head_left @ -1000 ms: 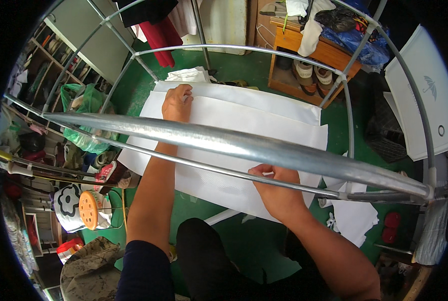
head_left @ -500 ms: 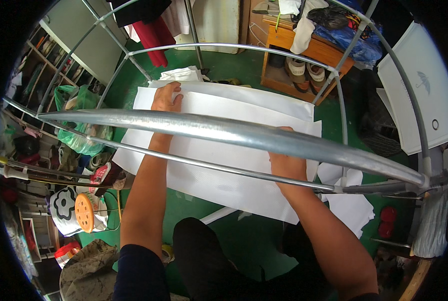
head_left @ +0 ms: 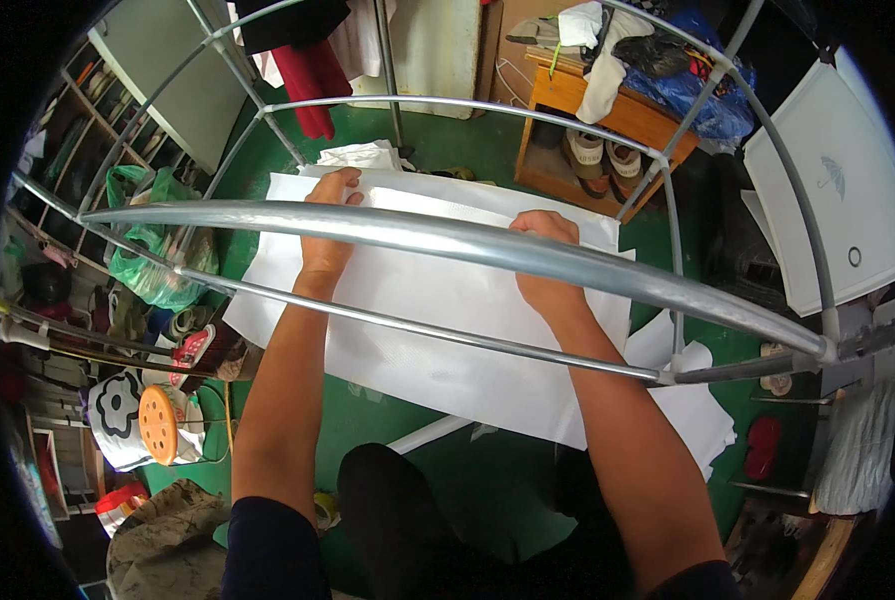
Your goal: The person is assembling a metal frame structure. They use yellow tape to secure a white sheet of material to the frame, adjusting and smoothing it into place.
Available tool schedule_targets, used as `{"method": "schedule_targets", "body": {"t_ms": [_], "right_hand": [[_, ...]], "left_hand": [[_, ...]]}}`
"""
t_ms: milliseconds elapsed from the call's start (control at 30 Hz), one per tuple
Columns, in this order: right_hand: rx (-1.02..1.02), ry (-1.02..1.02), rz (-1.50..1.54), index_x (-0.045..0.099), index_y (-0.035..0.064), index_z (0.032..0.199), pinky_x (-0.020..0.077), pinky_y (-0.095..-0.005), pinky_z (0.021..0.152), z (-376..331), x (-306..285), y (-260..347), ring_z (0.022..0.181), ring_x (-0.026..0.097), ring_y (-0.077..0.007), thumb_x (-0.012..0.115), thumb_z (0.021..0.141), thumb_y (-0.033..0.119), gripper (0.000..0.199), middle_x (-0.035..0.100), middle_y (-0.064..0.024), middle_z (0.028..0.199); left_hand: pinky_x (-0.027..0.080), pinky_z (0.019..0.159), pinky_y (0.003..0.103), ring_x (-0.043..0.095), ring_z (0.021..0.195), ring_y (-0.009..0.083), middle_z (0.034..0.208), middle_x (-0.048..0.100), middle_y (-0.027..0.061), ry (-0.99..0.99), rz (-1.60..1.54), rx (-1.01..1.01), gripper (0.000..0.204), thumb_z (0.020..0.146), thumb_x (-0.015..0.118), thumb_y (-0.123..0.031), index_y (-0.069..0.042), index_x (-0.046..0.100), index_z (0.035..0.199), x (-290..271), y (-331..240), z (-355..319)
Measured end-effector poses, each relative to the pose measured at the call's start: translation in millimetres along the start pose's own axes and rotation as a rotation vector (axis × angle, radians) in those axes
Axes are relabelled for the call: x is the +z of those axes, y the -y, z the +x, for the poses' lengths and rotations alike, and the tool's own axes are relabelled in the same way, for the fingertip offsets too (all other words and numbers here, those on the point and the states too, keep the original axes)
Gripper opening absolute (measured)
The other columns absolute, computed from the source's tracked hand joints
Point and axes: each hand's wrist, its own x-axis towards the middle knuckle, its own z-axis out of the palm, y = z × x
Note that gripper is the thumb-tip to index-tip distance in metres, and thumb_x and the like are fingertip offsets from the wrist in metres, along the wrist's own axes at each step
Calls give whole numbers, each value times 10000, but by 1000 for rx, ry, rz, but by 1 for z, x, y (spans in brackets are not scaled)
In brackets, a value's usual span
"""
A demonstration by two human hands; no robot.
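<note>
Head view: left hand [head_left: 325, 232], right hand [head_left: 544, 262] flat on white sheet [head_left: 437, 310].

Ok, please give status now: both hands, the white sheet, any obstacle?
Left hand flat on white sheet, far edge. Right hand flat on it too. Metal rack bar crosses over both hands.

Both hands press flat on a large white sheet [head_left: 437, 310] spread over the green floor [head_left: 487, 480]: left hand [head_left: 329, 225] at its far edge, right hand [head_left: 545, 262] beside it, beneath a metal frame [head_left: 447, 240].
</note>
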Motion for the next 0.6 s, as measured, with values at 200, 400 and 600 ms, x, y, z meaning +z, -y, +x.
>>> {"method": "schedule_targets", "body": {"t_ms": [200,400,600], "right_hand": [[109,120,52,679,68,930,490,-446,894,25,20,-3,995,624,-355,645,897,111,64,700,-152,964],[184,173,-57,705,84,959,508,-465,881,36,19,0,975,674,-358,610,923,174,136,730,-157,950],[241,191,-101,692,88,976,508,-462,883,41,20,-4,981,672,-356,608,938,187,136,732,-146,953]], "left_hand": [[533,856,397,684,966,334,1011,695,134,-97,139,150,356,777,736,57,-50,641,1103,-4,8,-6],[526,884,388,681,972,321,1022,684,153,-47,163,82,338,799,708,75,-29,634,1112,-6,15,-10],[529,891,378,683,985,321,1037,694,151,-57,201,89,331,805,717,63,-30,638,1113,-5,14,-10]]}}
